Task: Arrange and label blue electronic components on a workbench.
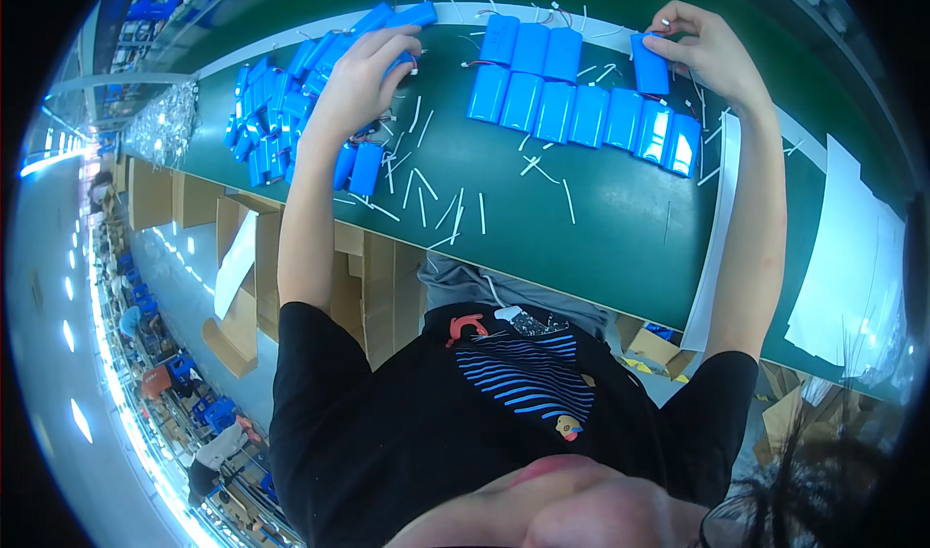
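Observation:
My right hand [712, 56] pinches the top of a blue battery pack [650, 71], close to its wires, at the right end above the laid-out rows. A front row of blue battery packs [554, 108] lies side by side, and a shorter row [530, 48] lies behind its left part. On the left, my left hand [363, 75] is closed over a heap of the same packs [281, 102], its thumb and fingers around a pack [398, 61] whose small white connector shows at the fingertips. The palm side of this hand is hidden.
Short white strips [455, 214] lie scattered over the green table [601, 228]. A long white sheet [712, 238] lies under my right forearm, with more white sheets [843, 257] farther right. Clear plastic bags [165, 124] sit at the left end. Open cardboard boxes [387, 281] stand below the table edge.

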Action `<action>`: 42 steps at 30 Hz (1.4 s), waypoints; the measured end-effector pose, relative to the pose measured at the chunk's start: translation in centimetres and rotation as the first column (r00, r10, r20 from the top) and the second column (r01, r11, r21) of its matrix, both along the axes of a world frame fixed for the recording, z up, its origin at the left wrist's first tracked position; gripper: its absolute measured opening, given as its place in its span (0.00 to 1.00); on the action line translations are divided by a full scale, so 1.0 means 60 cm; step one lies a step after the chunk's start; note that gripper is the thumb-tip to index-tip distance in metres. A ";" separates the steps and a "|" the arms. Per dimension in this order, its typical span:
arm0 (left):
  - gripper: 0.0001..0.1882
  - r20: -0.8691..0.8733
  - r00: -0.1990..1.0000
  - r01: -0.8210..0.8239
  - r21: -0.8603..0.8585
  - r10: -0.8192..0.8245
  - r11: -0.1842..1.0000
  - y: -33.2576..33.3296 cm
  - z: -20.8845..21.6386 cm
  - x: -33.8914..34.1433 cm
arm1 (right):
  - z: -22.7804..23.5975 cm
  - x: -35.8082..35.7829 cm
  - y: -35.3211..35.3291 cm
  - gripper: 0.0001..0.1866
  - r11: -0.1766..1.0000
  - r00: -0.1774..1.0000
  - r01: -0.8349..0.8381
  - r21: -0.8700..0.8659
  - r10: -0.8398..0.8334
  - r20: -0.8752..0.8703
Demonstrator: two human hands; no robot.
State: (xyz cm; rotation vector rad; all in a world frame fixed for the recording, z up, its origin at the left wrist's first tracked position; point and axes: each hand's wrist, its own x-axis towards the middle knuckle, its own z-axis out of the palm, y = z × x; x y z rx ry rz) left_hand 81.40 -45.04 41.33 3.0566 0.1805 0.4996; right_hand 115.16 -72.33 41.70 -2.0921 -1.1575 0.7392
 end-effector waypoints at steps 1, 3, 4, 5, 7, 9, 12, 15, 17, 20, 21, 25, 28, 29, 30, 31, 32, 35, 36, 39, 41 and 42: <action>0.12 0.022 1.000 0.001 -0.061 0.000 0.998 0.001 0.002 -0.003 | 0.000 0.000 0.003 0.14 1.000 1.000 0.001 -0.025 -0.001 0.012; 0.11 0.028 0.999 -0.023 -0.053 0.024 0.998 -0.005 0.006 0.000 | -0.004 -0.001 0.006 0.14 1.000 1.000 -0.002 -0.005 0.002 0.003; 0.11 0.036 0.998 -0.044 -0.049 0.046 0.998 -0.011 0.009 0.003 | -0.007 -0.002 0.007 0.14 1.000 1.000 -0.002 0.013 0.002 -0.005; 0.10 0.044 0.997 -0.065 -0.045 0.067 0.997 -0.015 0.011 0.005 | -0.009 -0.002 0.007 0.14 1.000 1.000 -0.002 0.029 0.002 -0.012; 0.09 0.052 0.995 -0.080 -0.040 0.082 0.996 -0.015 0.012 0.007 | -0.011 -0.001 0.005 0.15 0.999 1.000 0.004 0.047 -0.003 -0.021; 0.08 0.075 0.993 -0.081 -0.068 0.086 0.994 -0.003 0.006 0.000 | -0.007 -0.005 0.006 0.15 0.999 1.000 -0.004 0.051 0.004 -0.001; 0.08 0.101 0.992 -0.069 -0.101 0.080 0.992 -0.001 0.006 0.010 | -0.005 -0.005 0.005 0.15 0.999 1.000 0.000 0.049 -0.001 0.022; 0.10 0.260 0.960 0.004 -0.379 0.103 0.926 -0.029 0.036 0.048 | -0.019 0.007 0.005 0.16 0.999 1.000 -0.004 0.039 0.004 -0.009; 0.12 0.310 0.947 0.075 -0.476 0.087 0.876 -0.054 0.051 0.086 | -0.027 0.001 0.000 0.16 1.000 1.000 -0.012 0.027 0.012 -0.014; 0.12 -0.002 0.995 -0.088 -0.550 0.104 0.830 -0.125 0.079 0.184 | -0.048 -0.013 0.011 0.16 0.976 0.980 0.110 0.187 -0.074 -0.187; 0.12 -0.203 0.978 -0.161 -0.576 0.050 0.802 -0.149 0.090 0.225 | -0.049 -0.012 0.007 0.16 0.957 0.962 0.175 0.232 -0.116 -0.246; 0.14 -0.071 0.997 -0.020 -0.601 -0.029 0.799 -0.131 -0.019 0.299 | -0.039 -0.011 0.020 0.16 0.985 0.998 0.060 0.164 -0.058 -0.014; 0.16 0.055 0.993 0.119 -0.543 -0.107 0.831 -0.128 -0.062 0.316 | -0.041 -0.008 0.016 0.16 0.993 0.998 0.038 0.109 -0.044 0.050; 0.16 0.044 0.992 0.125 -0.499 -0.119 0.858 -0.127 -0.065 0.318 | -0.038 -0.007 0.015 0.16 0.995 0.998 0.031 0.094 -0.035 0.049; 0.16 0.033 0.991 0.129 -0.451 -0.128 0.883 -0.126 -0.068 0.319 | -0.035 -0.006 0.016 0.16 0.997 0.999 0.021 0.081 -0.025 0.048; 0.17 0.022 0.991 0.133 -0.401 -0.135 0.906 -0.125 -0.070 0.320 | -0.031 -0.004 0.016 0.16 0.998 0.999 0.009 0.069 -0.013 0.048; 0.17 0.020 0.992 0.125 -0.398 -0.128 0.909 -0.125 -0.071 0.317 | -0.026 -0.006 0.017 0.16 0.997 0.999 0.002 0.072 -0.005 0.047; 0.15 0.125 0.982 0.149 -0.058 -0.141 0.987 -0.125 -0.073 0.305 | -0.010 -0.028 0.018 0.14 0.999 0.997 0.040 0.020 -0.042 0.072; 0.15 0.152 0.977 0.141 0.063 -0.149 0.988 -0.118 -0.071 0.294 | -0.009 -0.034 0.023 0.14 0.999 0.996 0.048 0.006 -0.049 0.079; 0.13 0.290 0.937 0.159 0.144 -0.195 0.977 -0.084 -0.035 0.243 | -0.035 -0.015 -0.002 0.15 0.999 0.985 0.023 0.024 -0.027 0.170; 0.13 0.214 0.976 -0.002 0.229 -0.048 0.973 0.009 -0.046 0.186 | -0.038 -0.012 0.000 0.19 0.993 0.912 -0.033 0.110 -0.015 0.410; 0.15 0.145 0.987 -0.096 0.208 0.066 0.973 0.018 -0.028 0.152 | -0.038 -0.008 -0.002 0.19 0.993 0.915 -0.023 0.117 -0.026 0.402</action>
